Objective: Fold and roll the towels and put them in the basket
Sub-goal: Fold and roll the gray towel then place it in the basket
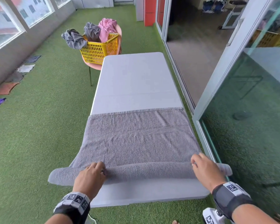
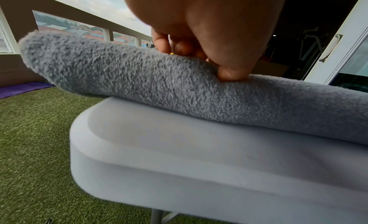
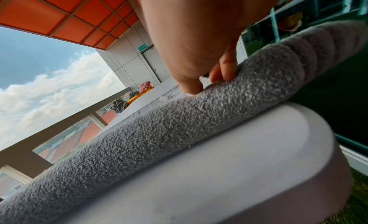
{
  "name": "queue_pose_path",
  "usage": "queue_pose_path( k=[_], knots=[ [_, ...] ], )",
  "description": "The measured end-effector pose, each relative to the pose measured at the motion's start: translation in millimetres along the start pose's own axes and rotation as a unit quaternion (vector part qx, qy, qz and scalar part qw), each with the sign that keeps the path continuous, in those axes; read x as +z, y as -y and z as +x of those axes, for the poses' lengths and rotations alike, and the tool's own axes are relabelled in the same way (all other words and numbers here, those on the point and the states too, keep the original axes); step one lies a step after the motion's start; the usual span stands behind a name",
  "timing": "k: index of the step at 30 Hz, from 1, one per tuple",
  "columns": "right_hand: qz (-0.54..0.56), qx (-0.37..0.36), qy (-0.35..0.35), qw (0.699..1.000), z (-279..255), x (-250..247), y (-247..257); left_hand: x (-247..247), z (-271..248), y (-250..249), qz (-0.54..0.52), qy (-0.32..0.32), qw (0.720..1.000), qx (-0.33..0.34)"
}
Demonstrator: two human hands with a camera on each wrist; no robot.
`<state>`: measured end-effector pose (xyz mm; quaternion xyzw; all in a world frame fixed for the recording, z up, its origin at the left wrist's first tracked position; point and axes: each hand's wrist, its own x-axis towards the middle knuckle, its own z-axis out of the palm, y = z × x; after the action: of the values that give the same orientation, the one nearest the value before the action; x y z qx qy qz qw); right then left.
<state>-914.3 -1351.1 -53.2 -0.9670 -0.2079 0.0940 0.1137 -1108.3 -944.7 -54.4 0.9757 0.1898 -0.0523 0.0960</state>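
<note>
Table [image 1: 134, 81], grey towel [image 1: 136, 139] (part-rolled), hands apparently gripping

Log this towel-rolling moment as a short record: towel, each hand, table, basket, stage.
towel: grey towel spread across the near end of the table, its near edge rolled into a low tube
left hand: left hand on the roll, fingers curled over it, thumb pressing the near side
right hand: right hand on the roll near its right end, fingers curled over the top
table: white table, far half bare
basket: yellow basket beyond the table's far left corner, unrolled towels heaped in it
stage: rolling just begun
</note>
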Motion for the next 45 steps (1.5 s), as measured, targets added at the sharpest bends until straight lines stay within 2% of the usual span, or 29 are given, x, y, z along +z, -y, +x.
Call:
queue_pose_path(
  k=[4, 6, 9, 13, 17, 20, 22, 25, 28, 31, 35, 40, 45],
  knots=[
    [0.019, -0.024, 0.056, 0.998, -13, 8, -2, 4, 3, -2, 0.000, -0.035, 0.998, 0.043],
    [-0.011, -0.038, 0.092, 0.995, -18, 7, -3, 6, 4, -2, 0.001, -0.047, 0.998, 0.047],
    [-0.065, -0.048, 0.098, 0.992, -19, 6, -6, 8, 4, -2, 0.018, -0.027, 0.998, 0.053],
    [-0.071, -0.060, 0.096, 0.991, -13, -2, -3, 9, 4, -2, 0.033, -0.001, 0.998, 0.052],
    [-0.071, -0.038, 0.166, 0.983, -7, -16, 3, 8, 4, -1, 0.044, -0.010, 0.998, 0.052],
    [-0.063, -0.014, 0.188, 0.980, 0, -23, 7, 5, 0, -1, 0.050, -0.017, 0.997, 0.060],
    [-0.062, -0.018, 0.158, 0.985, 4, -23, 9, 5, -1, 0, 0.055, -0.020, 0.997, 0.058],
    [-0.053, -0.021, 0.063, 0.996, 9, -15, 6, 5, 1, -1, 0.064, -0.014, 0.997, 0.046],
    [-0.016, 0.005, 0.033, 0.999, 8, -2, 5, 3, 1, -5, 0.070, -0.018, 0.997, 0.027],
    [-0.001, -0.013, -0.006, 1.000, -3, 9, 6, 2, 1, -8, 0.050, -0.041, 0.998, 0.019],
    [-0.037, -0.041, 0.067, 0.996, -16, 7, 5, 3, 2, -8, 0.010, -0.053, 0.998, 0.025],
    [-0.105, -0.054, 0.082, 0.990, 3, -8, 6, 3, 4, -10, -0.017, -0.079, 0.996, 0.049],
    [-0.078, -0.011, 0.179, 0.981, 25, -24, 14, 0, 3, -8, 0.009, -0.064, 0.997, 0.048]
  ],
)
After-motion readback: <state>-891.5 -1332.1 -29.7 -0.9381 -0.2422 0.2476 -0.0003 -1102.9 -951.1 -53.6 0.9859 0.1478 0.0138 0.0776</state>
